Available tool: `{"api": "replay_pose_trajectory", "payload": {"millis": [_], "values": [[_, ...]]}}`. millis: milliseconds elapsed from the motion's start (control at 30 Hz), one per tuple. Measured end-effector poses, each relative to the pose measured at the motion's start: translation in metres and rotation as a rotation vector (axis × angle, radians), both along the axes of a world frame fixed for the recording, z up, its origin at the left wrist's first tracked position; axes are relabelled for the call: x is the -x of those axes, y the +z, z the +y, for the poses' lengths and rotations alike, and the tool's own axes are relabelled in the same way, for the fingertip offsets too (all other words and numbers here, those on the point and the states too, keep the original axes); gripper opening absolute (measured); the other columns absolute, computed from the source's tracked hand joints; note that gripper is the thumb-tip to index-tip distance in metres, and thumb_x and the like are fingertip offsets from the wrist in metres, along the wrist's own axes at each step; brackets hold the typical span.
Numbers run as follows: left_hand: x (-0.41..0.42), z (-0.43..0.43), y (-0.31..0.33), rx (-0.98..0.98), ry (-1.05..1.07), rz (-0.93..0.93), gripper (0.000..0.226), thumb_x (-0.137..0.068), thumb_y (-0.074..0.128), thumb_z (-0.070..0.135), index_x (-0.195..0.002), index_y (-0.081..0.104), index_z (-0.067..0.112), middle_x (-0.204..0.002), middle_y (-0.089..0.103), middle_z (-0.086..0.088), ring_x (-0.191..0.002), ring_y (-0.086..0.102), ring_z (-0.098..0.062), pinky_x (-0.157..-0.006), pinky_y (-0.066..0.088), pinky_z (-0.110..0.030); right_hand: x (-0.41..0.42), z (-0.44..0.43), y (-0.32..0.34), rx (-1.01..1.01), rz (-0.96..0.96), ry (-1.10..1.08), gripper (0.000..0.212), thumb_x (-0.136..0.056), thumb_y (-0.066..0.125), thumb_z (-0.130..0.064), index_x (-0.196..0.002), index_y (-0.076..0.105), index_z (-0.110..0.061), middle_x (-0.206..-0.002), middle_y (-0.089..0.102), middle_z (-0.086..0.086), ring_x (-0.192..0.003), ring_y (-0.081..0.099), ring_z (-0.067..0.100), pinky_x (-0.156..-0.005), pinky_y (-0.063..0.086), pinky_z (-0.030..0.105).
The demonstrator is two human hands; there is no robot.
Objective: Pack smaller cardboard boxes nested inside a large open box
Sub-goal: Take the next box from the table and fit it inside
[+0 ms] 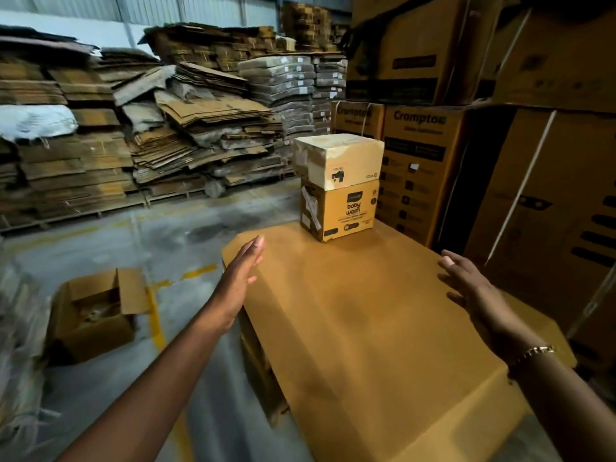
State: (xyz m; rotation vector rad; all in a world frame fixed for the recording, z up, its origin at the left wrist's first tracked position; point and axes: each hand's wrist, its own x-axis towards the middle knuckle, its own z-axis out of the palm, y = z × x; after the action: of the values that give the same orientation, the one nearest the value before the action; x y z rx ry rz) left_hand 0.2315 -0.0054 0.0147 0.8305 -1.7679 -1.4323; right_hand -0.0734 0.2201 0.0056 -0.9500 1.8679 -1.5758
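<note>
Two small cartons stand stacked at the far edge of a broad cardboard surface (366,328): a pale carton (343,161) sits squarely on top of a brown one printed "baby wash" (343,211), close to the far right corner. The surface is flat and plain brown, and it lies on more cardboard that shows under its left edge.

The left hand (238,281) reaches out at the left edge of the surface, near the far left corner, held edge-on with its fingers (253,251) straight and pressed together. The right hand (466,281) is at the right edge, palm down, its fingers (450,261) straight and slightly spread. Neither hand holds anything; whether they touch the cardboard cannot be told. A gold bracelet (540,351) sits on the right wrist.

An open carton (93,338) rests on the concrete floor (166,235) well to the left, flaps up, its contents blurred. Tall cartons marked "Crompton" (420,155) rise just behind the stacked pair, and piles of flattened cardboard (200,128) fill the back of the hall
</note>
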Motion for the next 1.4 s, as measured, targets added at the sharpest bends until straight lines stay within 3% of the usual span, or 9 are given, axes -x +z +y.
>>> {"api": "replay_pose_trajectory", "payload": {"millis": [200,567,733,900,1000,1100,1233,1333,1400], "values": [[0.038,-0.126,0.012,-0.011,-0.049,-0.042,0.1,-0.069,0.039,0.087,-0.152,0.039,0.031,-0.155,0.043,0.01,-0.138,0.042,-0.008,-0.118,0.028,-0.044,0.034,-0.131,0.014,0.022,-0.052,-0.058,0.07,-0.091,0.051,-0.061,-0.152,0.036,-0.03,-0.159,0.037,-0.002,-0.138,0.041,0.017,-0.114,0.031,0.04],[0.161,-0.353,0.001,0.007,-0.201,-0.057,0.069,-0.095,0.03,0.061,-0.152,0.041,0.022,-0.153,0.045,0.001,-0.139,0.042,-0.018,-0.114,0.03,-0.044,0.075,-0.311,0.006,0.062,-0.127,-0.229,0.072,-0.085,0.056,-0.071,-0.146,0.041,-0.036,-0.158,0.038,-0.004,-0.139,0.041,0.023,-0.114,0.032,0.051],[0.229,-0.468,-0.005,-0.01,-0.329,-0.038,0.07,-0.093,0.034,0.064,-0.149,0.045,0.024,-0.15,0.048,0.002,-0.136,0.044,-0.017,-0.106,0.034,-0.04,0.095,-0.403,-0.007,0.123,-0.213,-0.407,0.08,-0.076,0.058,-0.078,-0.145,0.041,-0.041,-0.163,0.031,-0.002,-0.146,0.032,0.03,-0.114,0.027,0.06],[0.285,-0.565,0.007,-0.065,-0.388,-0.009,0.048,-0.096,0.041,0.064,-0.132,0.053,0.034,-0.136,0.052,0.009,-0.132,0.044,-0.017,-0.1,0.03,-0.04,0.11,-0.476,0.002,0.111,-0.277,-0.579,0.091,-0.075,0.057,-0.081,-0.153,0.035,-0.038,-0.165,0.025,-0.001,-0.149,0.025,0.034,-0.113,0.025,0.067],[0.32,-0.613,0.021,-0.132,-0.316,0.031,0.068,-0.087,0.044,0.074,-0.136,0.053,0.027,-0.132,0.052,0.003,-0.129,0.046,-0.02,-0.099,0.031,-0.042,0.119,-0.51,0.013,0.097,-0.279,-0.643,0.095,-0.071,0.057,-0.084,-0.153,0.032,-0.042,-0.167,0.019,-0.001,-0.151,0.019,0.037,-0.111,0.021,0.073],[0.357,-0.653,0.031,-0.226,-0.334,0.003,0.08,-0.09,0.04,0.076,-0.147,0.048,0.02,-0.148,0.046,-0.006,-0.137,0.041,-0.025,-0.104,0.029,-0.048,0.127,-0.544,0.025,0.083,-0.334,-0.705,0.097,-0.072,0.059,-0.084,-0.155,0.027,-0.042,-0.168,0.014,0.003,-0.151,0.014,0.041,-0.11,0.016,0.077],[0.392,-0.678,0.041,-0.297,-0.486,-0.121,0.1,-0.067,0.041,0.095,-0.137,0.059,0.027,-0.144,0.054,-0.004,-0.135,0.043,-0.028,-0.108,0.029,-0.053,0.141,-0.583,0.04,0.064,-0.417,-0.739,0.107,-0.067,0.059,-0.089,-0.156,0.024,-0.041,-0.169,0.01,0.007,-0.151,0.01,0.045,-0.107,0.014,0.08],[0.413,-0.686,0.043,-0.31,-0.656,-0.148,0.087,-0.068,0.045,0.094,-0.124,0.07,0.033,-0.125,0.07,-0.006,-0.116,0.064,-0.032,-0.103,0.041,-0.054,0.148,-0.607,0.047,0.03,-0.465,-0.723,0.111,-0.065,0.058,-0.09,-0.156,0.028,-0.035,-0.166,0.018,0.011,-0.147,0.02,0.047,-0.102,0.024,0.077],[0.425,-0.691,0.046,-0.304,-0.748,-0.142,0.074,-0.076,0.047,0.088,-0.118,0.074,0.033,-0.117,0.075,-0.007,-0.108,0.07,-0.031,-0.093,0.05,-0.047,0.151,-0.62,0.054,0.042,-0.479,-0.692,0.105,-0.068,0.057,-0.089,-0.155,0.03,-0.035,-0.163,0.025,0.013,-0.13,0.04,0.045,-0.085,0.041,0.069]]}}
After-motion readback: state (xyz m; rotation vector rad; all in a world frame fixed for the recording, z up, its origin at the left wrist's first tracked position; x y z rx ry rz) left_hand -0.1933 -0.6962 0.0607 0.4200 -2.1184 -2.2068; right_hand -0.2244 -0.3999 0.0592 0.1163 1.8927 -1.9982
